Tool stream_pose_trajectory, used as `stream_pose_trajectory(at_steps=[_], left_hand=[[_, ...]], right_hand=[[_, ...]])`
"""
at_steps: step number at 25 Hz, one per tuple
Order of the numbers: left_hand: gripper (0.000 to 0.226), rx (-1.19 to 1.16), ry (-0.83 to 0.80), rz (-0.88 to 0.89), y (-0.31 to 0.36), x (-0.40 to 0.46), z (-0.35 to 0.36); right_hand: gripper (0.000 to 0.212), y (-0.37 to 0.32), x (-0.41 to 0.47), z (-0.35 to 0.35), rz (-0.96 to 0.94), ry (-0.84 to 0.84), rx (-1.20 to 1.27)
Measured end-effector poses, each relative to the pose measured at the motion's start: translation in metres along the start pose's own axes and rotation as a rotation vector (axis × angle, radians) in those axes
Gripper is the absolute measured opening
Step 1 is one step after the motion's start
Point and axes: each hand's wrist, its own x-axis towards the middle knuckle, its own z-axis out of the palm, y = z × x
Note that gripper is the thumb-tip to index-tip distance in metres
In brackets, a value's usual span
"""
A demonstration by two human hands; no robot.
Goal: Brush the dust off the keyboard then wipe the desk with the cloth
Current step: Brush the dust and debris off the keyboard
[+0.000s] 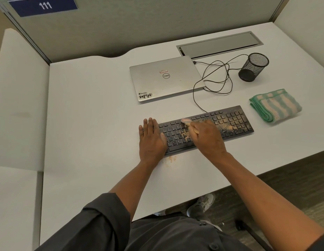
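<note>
A black keyboard lies on the white desk, with tan dust thick over its right half. My left hand lies flat with straight fingers on the keyboard's left end. My right hand grips a small pale brush over the middle keys; the brush is blurred and partly hidden by my fingers. A little tan dust lies on the desk just in front of the keyboard. The folded green and beige striped cloth sits to the right of the keyboard, untouched.
A closed silver laptop lies behind the keyboard, with a tangled black cable beside it. A black mesh pen cup stands at the back right, near a metal cable tray lid. Partition walls enclose the back and left.
</note>
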Motion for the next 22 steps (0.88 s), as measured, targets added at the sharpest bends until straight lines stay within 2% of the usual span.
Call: stream_pose_trajectory(at_steps=[5, 8, 13, 17, 22], left_hand=[[0.076, 0.014, 0.005, 0.004, -0.001, 0.0, 0.001], [0.076, 0.014, 0.003, -0.001, 0.0, 0.001, 0.002], [0.074, 0.014, -0.005, -0.002, -0.001, 0.0, 0.001], [0.069, 0.009, -0.014, -0.004, 0.001, 0.0, 0.0], [0.065, 0.01, -0.021, 0.004, 0.0, 0.0, 0.0]], right_hand=[[0.027, -0.003, 0.007, -0.007, -0.045, -0.178, -0.034], [0.031, -0.003, 0.027, -0.028, 0.019, -0.307, -0.03], [0.013, -0.006, 0.061, -0.038, 0.072, -0.356, -0.043], [0.014, -0.008, 0.074, -0.036, 0.108, -0.46, -0.129], [0.008, -0.02, 0.075, -0.044, 0.177, -0.283, 0.109]])
